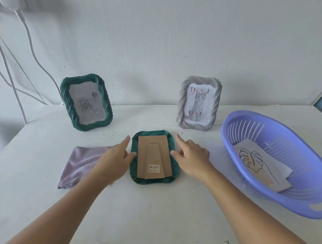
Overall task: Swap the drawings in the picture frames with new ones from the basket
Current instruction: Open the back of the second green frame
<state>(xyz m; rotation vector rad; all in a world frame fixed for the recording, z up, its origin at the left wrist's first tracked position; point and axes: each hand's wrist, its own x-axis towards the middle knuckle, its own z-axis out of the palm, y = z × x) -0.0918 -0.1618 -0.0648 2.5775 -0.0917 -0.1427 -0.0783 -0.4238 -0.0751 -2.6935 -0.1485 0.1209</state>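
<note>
A green picture frame [174, 174] lies face down in the middle of the white table, its brown cardboard back [154, 154] and stand facing up. My left hand [116, 156] is at its left edge, index finger stretched out, thumb near the rim. My right hand [191, 155] is at its right edge with the index finger extended and the thumb touching the rim. Neither hand holds anything. A second green frame [86, 101] with a rose drawing stands at the back left. A silver frame [198, 103] with a cat drawing stands at the back right.
A purple plastic basket [231, 128] at the right holds several sheets, a leaf line drawing [254, 161] on top. A lilac cloth [78, 163] lies left of the face-down frame, partly under my left hand. White cables hang at the far left by the wall.
</note>
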